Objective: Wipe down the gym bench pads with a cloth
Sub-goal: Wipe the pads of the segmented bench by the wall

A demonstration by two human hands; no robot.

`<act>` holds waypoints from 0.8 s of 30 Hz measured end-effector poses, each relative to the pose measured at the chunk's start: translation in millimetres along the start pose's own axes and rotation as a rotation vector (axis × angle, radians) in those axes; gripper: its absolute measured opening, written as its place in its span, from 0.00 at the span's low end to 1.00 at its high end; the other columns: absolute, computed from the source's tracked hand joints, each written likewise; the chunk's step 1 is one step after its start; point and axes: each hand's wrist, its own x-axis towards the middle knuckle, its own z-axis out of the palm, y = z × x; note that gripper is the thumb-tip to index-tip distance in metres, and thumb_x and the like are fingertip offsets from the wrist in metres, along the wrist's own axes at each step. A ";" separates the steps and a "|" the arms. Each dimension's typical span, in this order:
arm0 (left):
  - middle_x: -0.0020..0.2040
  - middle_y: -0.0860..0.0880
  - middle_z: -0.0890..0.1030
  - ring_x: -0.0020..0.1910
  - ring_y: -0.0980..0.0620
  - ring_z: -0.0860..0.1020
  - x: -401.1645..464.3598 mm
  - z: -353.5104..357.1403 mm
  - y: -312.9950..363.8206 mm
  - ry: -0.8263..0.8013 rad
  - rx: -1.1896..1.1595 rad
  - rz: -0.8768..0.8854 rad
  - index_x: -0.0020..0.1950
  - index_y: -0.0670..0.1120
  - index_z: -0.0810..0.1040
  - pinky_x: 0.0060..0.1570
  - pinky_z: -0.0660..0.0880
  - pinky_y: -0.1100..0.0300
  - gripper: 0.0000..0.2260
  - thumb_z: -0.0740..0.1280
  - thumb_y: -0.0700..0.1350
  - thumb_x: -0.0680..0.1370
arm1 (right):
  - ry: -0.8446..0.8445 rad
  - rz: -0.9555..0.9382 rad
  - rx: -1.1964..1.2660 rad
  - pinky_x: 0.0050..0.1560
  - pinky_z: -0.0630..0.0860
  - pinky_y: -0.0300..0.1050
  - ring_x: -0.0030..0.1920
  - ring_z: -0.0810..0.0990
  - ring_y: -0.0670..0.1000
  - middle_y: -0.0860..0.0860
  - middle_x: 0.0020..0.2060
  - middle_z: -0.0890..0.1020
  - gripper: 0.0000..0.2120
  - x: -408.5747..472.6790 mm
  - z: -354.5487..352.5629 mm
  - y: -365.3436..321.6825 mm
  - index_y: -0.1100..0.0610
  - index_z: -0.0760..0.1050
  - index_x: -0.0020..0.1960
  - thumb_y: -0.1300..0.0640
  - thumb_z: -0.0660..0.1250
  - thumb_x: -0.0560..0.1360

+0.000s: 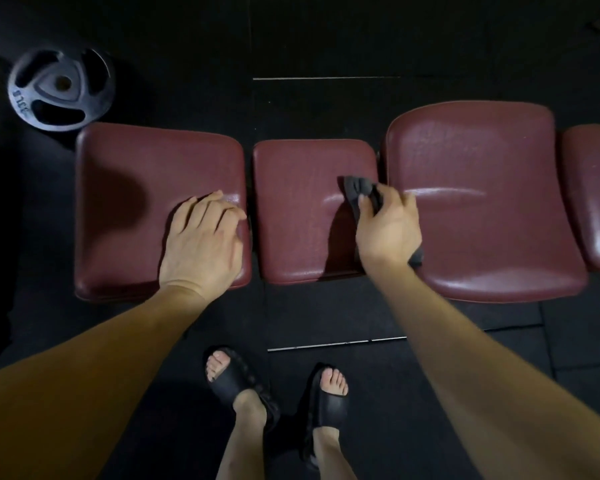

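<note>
The right hand (388,230) pinches a dark cloth (359,190) between thumb and curled fingers, holding it bunched against the right edge of the middle pad (302,237), close to the gap before the next pad. One end of the cloth sticks out above the fingers and another bit shows below the wrist. The left hand (201,240) lies flat, fingers straight and loosely spread, pressing on the pad left of the middle pad (125,209), near its right edge, seemingly as a brace. To the right of the middle pad sits a larger pad (482,202), and beyond that the edge of a fourth pad (596,195) shows at the frame's border. How much is done is hard to judge: all pads carry a sheen, and no clear wet or dry streaks separate wiped from unwiped parts. The cloth's place suggests the middle pad is in hand, with at least the pads to its right probably left. Left of and beyond the middle pad a weight plate (60,90) lies on the dark floor (326,313), and nearer than it stand the person's feet in black sandals (326,400).
</note>
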 end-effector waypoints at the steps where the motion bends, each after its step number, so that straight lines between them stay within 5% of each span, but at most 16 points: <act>1: 0.61 0.47 0.80 0.72 0.45 0.72 -0.2 -0.1 -0.4 0.001 -0.001 -0.002 0.61 0.44 0.78 0.76 0.60 0.46 0.17 0.58 0.44 0.75 | -0.009 0.028 0.010 0.52 0.76 0.53 0.56 0.80 0.59 0.54 0.59 0.78 0.19 13.5 0.6 -4.4 0.51 0.77 0.69 0.44 0.64 0.83; 5: 0.62 0.47 0.80 0.72 0.45 0.72 -1.6 -0.6 -1.0 -0.006 0.000 -0.022 0.61 0.44 0.78 0.76 0.60 0.45 0.17 0.58 0.45 0.75 | -0.029 0.040 0.052 0.52 0.77 0.53 0.54 0.81 0.59 0.54 0.58 0.79 0.19 5.6 -5.4 6.9 0.49 0.77 0.69 0.42 0.64 0.82; 10: 0.62 0.48 0.79 0.72 0.47 0.71 -0.6 -3.2 1.4 -0.025 0.008 -0.045 0.61 0.46 0.77 0.75 0.61 0.46 0.17 0.58 0.45 0.76 | 0.039 -0.103 0.015 0.41 0.79 0.52 0.40 0.79 0.58 0.54 0.45 0.76 0.18 -45.8 -12.0 45.5 0.53 0.81 0.67 0.47 0.70 0.81; 20: 0.63 0.51 0.78 0.72 0.49 0.71 2.0 -1.9 0.1 -0.040 0.033 -0.052 0.65 0.48 0.78 0.74 0.59 0.43 0.20 0.58 0.47 0.76 | 0.091 -0.038 0.048 0.55 0.78 0.55 0.54 0.81 0.60 0.57 0.56 0.79 0.17 60.3 22.3 -40.3 0.52 0.80 0.67 0.46 0.65 0.82; 24: 0.65 0.50 0.78 0.72 0.50 0.71 3.5 -2.6 -0.1 -0.038 0.006 -0.085 0.66 0.47 0.77 0.74 0.60 0.43 0.21 0.58 0.48 0.75 | 0.023 -0.354 -0.048 0.48 0.77 0.56 0.50 0.80 0.61 0.57 0.50 0.79 0.17 52.9 40.6 -94.1 0.52 0.83 0.61 0.45 0.65 0.78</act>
